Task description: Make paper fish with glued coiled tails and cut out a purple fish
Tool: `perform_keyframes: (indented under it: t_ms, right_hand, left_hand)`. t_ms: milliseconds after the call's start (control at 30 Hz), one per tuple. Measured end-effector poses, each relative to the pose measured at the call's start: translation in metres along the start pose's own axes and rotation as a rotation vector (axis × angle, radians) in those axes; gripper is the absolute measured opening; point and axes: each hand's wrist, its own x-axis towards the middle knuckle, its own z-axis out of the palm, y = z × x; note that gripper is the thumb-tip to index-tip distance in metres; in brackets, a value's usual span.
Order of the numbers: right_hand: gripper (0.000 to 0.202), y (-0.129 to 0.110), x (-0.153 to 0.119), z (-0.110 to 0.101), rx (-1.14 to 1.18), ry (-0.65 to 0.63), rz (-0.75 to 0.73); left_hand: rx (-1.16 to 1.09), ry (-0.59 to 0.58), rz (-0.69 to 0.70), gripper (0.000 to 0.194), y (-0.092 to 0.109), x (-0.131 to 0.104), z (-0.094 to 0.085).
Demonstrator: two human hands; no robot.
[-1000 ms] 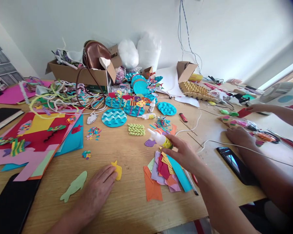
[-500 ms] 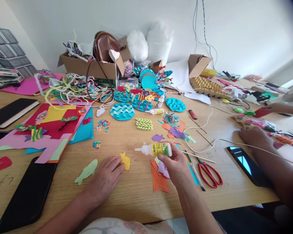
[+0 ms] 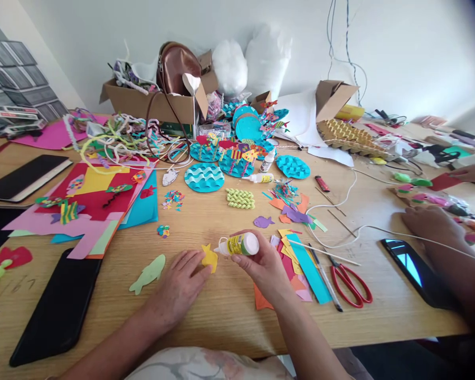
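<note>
Our L hand (image 3: pixel 184 277) lies palm down on the table (image 3: pixel 221 322), fingers stretched out & close together, thumb a bit apart, tips on the L edge of the yellow paper fish (image 3: pixel 209 259). Fish is flat on the table, in front of us, btwn our two hands. In our R hand (image 3: pixel 257 258) we hold the glue bottle (image 3: pixel 239 244), fingers wrapped round it, tilted w/ nozzle pointing L & down at the fish; can't tell if tip touches. Pale green fish (image 3: pixel 148 274) lies just L of our L hand. Paper scraps (image 3: pixel 301 282) sit under & R of our R forearm, w/ red-handled scissors (image 3: pixel 350 285) & a pen (image 3: pixel 326 279) further R. Purple fish (image 3: pixel 263 221) is beyond the bottle, nr the green braided piece (image 3: pixel 240 198). Far R, a co-worker's hand (image 3: pixel 465 173) has red paper (image 3: pixel 445 181), nr a phone (image 3: pixel 406 269)
</note>
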Motion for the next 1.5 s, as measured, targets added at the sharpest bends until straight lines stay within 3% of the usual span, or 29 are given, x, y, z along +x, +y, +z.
perform_keyframes:
  t_ms: [267,533,833,1033,1267,1500]
  right_hand:
    - [0.026,0.000,-0.003,0.001,-0.228,-0.016,-0.006]
    - [0.027,0.004,-0.001,-0.004,0.143,0.180,-0.024]
    - [0.026,0.004,-0.001,-0.014,0.205,0.251,-0.041]
    - [0.025,0.003,-0.004,-0.018,0.214,0.261,-0.042]
    - [0.028,0.002,-0.005,-0.022,0.218,0.272,-0.047]
    - [0.030,-0.001,-0.006,-0.024,0.266,0.262,-0.043]
  left_hand:
    - [-0.023,-0.003,-0.003,0.024,0.001,0.000,0.000]
    - [-0.097,-0.078,-0.137,0.032,-0.002,0.014,-0.011]
    - [-0.027,-0.179,-0.236,0.017,-0.014,0.040,0.002]
    - [-0.132,-0.099,-0.232,0.030,-0.025,0.049,-0.004]
    - [-0.087,-0.338,-0.191,0.032,-0.025,0.062,-0.005]
    - [-0.072,-0.404,-0.174,0.040,-0.011,0.052,-0.011]
